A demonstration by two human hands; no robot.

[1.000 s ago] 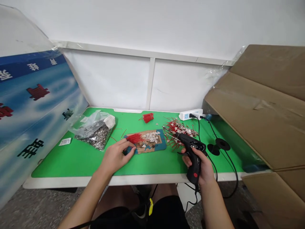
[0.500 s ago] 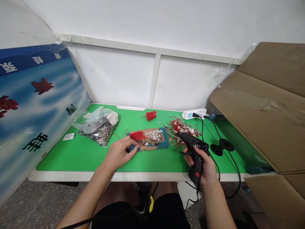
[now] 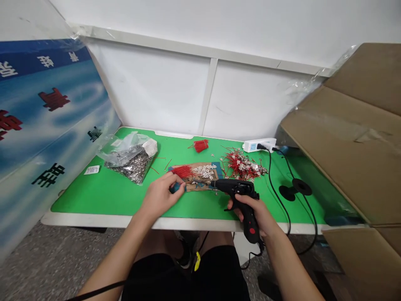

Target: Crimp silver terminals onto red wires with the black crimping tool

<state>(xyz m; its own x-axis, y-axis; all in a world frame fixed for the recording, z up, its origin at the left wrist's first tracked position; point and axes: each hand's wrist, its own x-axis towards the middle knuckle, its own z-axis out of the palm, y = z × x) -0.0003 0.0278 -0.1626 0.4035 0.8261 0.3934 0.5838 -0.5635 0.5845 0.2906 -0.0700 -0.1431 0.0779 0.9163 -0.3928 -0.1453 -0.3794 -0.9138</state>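
Observation:
My right hand [image 3: 250, 207] is wrapped round the grip of a black soldering gun [image 3: 236, 188]. The gun points left, and its thin metal tip and solder guide reach over a piece of cardboard [image 3: 216, 169], close to my left fingertips. My left hand [image 3: 163, 194] rests at the cardboard's left end, thumb and forefinger pinched on what looks like a thin red wire, mostly hidden by the fingers. A small metal tab [image 3: 194, 182] sits by the tip. Behind it on the cardboard lie red wires [image 3: 183, 171] in a row, with several silvery tabs [image 3: 205, 170] at their right ends.
A clear bag of small metal parts [image 3: 131, 165] lies at left, near a white label [image 3: 92, 169]. A tied red wire bundle [image 3: 201, 145] lies at the back. A pile of tabbed wires [image 3: 244, 165], a power strip [image 3: 259, 145] and a black spool [image 3: 294, 190] are at right.
My right hand has brought the soldering gun left and turned it, so its tip is now over the cardboard near my left fingers. My left hand keeps its pinch. The view has shifted slightly.

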